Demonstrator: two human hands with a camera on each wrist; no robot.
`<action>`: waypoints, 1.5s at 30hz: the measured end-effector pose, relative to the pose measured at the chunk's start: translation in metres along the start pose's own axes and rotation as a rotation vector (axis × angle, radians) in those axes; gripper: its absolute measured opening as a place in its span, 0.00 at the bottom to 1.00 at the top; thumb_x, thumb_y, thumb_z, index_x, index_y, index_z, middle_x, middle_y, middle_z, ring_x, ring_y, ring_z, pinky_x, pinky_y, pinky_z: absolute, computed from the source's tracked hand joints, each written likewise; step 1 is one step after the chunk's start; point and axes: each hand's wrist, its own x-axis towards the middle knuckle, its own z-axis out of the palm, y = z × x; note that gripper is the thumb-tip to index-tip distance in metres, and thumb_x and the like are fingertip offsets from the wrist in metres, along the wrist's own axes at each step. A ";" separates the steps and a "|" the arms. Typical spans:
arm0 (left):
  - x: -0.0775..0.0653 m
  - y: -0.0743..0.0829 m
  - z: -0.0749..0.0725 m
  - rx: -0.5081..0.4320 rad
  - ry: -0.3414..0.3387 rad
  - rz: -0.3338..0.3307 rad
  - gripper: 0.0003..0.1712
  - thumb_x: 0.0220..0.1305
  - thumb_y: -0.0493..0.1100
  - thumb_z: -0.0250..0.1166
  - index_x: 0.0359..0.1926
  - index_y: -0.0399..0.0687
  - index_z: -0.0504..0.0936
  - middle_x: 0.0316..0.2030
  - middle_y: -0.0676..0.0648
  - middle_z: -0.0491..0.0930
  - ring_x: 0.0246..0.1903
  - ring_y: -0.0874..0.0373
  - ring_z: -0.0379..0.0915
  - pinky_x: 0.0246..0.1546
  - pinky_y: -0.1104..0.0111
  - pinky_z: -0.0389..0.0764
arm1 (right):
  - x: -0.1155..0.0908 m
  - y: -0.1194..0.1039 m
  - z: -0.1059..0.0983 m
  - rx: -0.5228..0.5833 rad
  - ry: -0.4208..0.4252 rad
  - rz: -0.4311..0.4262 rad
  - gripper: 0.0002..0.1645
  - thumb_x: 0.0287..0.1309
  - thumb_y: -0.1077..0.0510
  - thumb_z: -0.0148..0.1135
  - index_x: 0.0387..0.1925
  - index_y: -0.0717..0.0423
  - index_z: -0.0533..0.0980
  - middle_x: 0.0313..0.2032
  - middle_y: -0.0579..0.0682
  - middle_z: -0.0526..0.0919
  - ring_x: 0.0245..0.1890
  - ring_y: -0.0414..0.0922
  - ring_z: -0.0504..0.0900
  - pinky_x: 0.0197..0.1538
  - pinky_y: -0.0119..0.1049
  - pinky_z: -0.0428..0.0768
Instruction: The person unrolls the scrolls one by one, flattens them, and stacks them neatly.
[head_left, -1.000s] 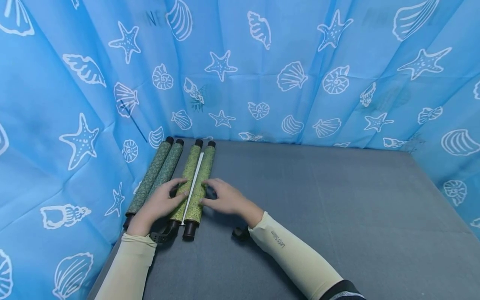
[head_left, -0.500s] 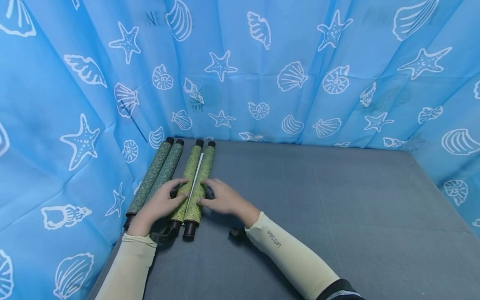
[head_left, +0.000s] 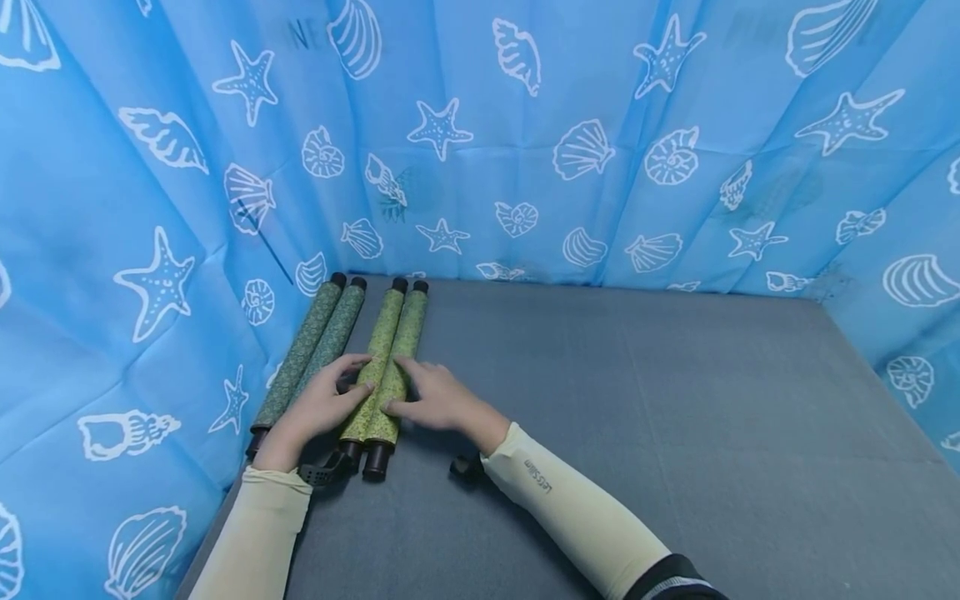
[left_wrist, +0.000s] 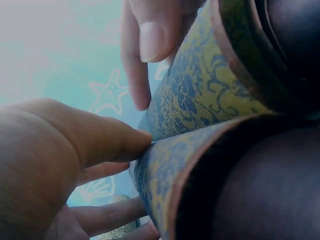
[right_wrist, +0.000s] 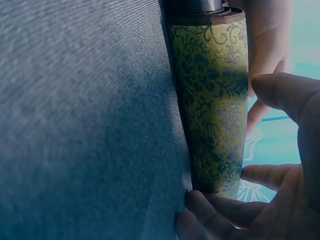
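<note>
Currently, left hand (head_left: 321, 402): curled around left yellow-green roll (head_left: 380, 342), thumb on top by the contact line, presumably to brace it.
Right hand (head_left: 442, 400): gripping right yellow-green roll (head_left: 407, 337) between thumb and fingers, likely to hold it against its neighbour.
Roll placement: parallel on the bench (head_left: 600, 417), toward its left side, touching; round, hence apparently in need of support from both flanks.
Dark green rolls (head_left: 300, 354): side by side along the curtain (head_left: 168, 283), seemingly clear of the handling area.
</note>
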 end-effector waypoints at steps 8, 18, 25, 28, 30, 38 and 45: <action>-0.003 0.005 -0.001 -0.005 -0.055 -0.004 0.36 0.81 0.50 0.60 0.81 0.45 0.62 0.75 0.27 0.66 0.65 0.28 0.74 0.58 0.39 0.82 | 0.002 -0.002 0.004 0.058 -0.011 0.037 0.59 0.68 0.28 0.62 0.87 0.43 0.47 0.82 0.61 0.58 0.81 0.64 0.60 0.77 0.65 0.67; -0.001 0.004 0.003 -0.060 -0.065 0.024 0.39 0.79 0.51 0.63 0.82 0.45 0.60 0.75 0.29 0.65 0.65 0.30 0.75 0.55 0.44 0.85 | 0.000 -0.001 0.009 0.169 -0.008 0.047 0.65 0.61 0.29 0.71 0.87 0.40 0.46 0.81 0.65 0.57 0.78 0.62 0.66 0.72 0.60 0.75; 0.002 0.006 0.010 -0.062 -0.026 0.049 0.40 0.78 0.49 0.65 0.82 0.44 0.62 0.74 0.30 0.68 0.61 0.33 0.78 0.53 0.46 0.86 | -0.001 0.002 0.006 0.215 0.027 0.039 0.65 0.58 0.34 0.77 0.86 0.45 0.51 0.79 0.61 0.62 0.76 0.58 0.68 0.71 0.56 0.76; 0.003 0.006 0.012 -0.075 -0.023 0.047 0.40 0.78 0.49 0.65 0.82 0.43 0.62 0.74 0.30 0.67 0.61 0.34 0.78 0.53 0.46 0.86 | -0.003 0.003 0.004 0.214 0.017 0.049 0.66 0.58 0.34 0.77 0.86 0.45 0.50 0.80 0.60 0.61 0.77 0.58 0.67 0.71 0.57 0.76; 0.003 0.006 0.013 -0.090 -0.024 0.042 0.40 0.77 0.49 0.66 0.82 0.44 0.61 0.74 0.31 0.67 0.62 0.34 0.78 0.53 0.46 0.86 | -0.004 0.003 0.003 0.209 0.019 0.056 0.66 0.58 0.34 0.77 0.86 0.44 0.50 0.80 0.60 0.61 0.77 0.58 0.67 0.71 0.57 0.76; 0.007 0.010 0.024 -0.146 0.005 0.053 0.40 0.76 0.48 0.67 0.82 0.47 0.63 0.73 0.32 0.67 0.62 0.34 0.78 0.52 0.49 0.87 | -0.009 0.008 -0.003 0.186 0.049 0.050 0.65 0.57 0.36 0.79 0.86 0.43 0.52 0.80 0.58 0.62 0.78 0.57 0.67 0.73 0.58 0.75; 0.011 0.019 0.032 -0.190 0.024 0.074 0.40 0.75 0.48 0.69 0.81 0.49 0.65 0.71 0.34 0.69 0.61 0.34 0.79 0.50 0.51 0.88 | -0.019 0.012 -0.012 0.166 0.071 0.048 0.64 0.56 0.39 0.80 0.86 0.40 0.53 0.80 0.59 0.62 0.78 0.59 0.66 0.73 0.60 0.73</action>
